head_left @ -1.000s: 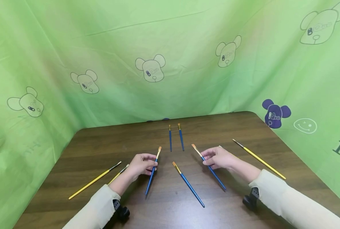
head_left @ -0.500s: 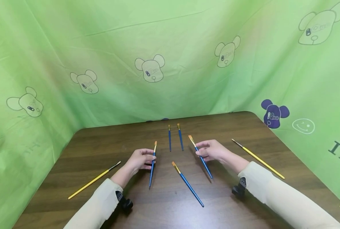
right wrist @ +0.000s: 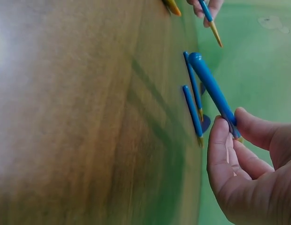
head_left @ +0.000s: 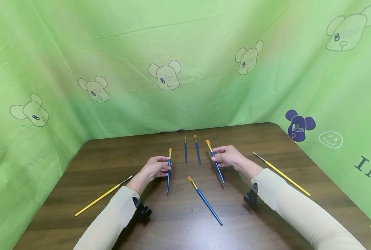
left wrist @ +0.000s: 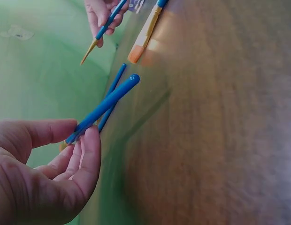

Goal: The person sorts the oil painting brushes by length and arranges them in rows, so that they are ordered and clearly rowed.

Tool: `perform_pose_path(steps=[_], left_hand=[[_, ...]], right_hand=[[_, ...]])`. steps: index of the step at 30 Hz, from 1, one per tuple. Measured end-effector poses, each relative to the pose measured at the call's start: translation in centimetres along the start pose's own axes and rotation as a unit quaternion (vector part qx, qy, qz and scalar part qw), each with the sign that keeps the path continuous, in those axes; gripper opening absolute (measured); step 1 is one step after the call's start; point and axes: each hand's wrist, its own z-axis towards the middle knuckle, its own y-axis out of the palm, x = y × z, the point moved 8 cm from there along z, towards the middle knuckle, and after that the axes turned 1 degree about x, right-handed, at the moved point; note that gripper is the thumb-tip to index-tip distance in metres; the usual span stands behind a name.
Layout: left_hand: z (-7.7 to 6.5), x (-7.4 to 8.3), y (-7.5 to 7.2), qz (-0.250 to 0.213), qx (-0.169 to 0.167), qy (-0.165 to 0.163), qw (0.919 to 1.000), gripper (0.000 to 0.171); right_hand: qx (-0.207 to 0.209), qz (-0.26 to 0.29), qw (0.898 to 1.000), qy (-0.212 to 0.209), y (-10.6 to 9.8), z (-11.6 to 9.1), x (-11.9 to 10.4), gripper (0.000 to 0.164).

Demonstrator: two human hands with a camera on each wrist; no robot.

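My left hand pinches a blue-handled flat paintbrush between thumb and fingers, bristles pointing away from me. In the left wrist view, the rounded handle end of that paintbrush sticks out past the fingertips, raised off the wood. A similar blue paintbrush is held in my right hand, its orange bristles up and leaning left. The right wrist view shows the thumb and fingers gripping this paintbrush above the table. Between the hands, two smaller blue paintbrushes lie side by side near the far edge.
Another blue paintbrush lies slanted on the brown table, nearer to me. One yellow paintbrush rests at the left and another yellow paintbrush at the right. A green printed cloth hangs behind the table.
Both hands have moved forward with their paintbrushes, the right one also leftward. The held brushes stand closer to the two far brushes. Bits of yellow brush near each forearm are now covered.
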Motion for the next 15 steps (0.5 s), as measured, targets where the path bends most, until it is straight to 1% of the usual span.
perform_pose_path(steps=[6,13,15], left_hand=[[1.0,0.6,0.2,-0.001,0.018,0.003,0.9998,0.045],[2.3,1.2,0.1,0.000,0.044,0.019,0.9989,0.040],[2.6,1.2,-0.1,-0.003,0.051,0.018,0.9985,0.040]], right_hand=[[-0.006,0.004,1.000,0.010,0.0,0.8,-0.1,0.057],[0.005,0.019,1.000,0.017,0.0,2.0,-0.6,0.058],[0.011,0.023,0.999,0.020,0.0,2.3,-0.8,0.058]])
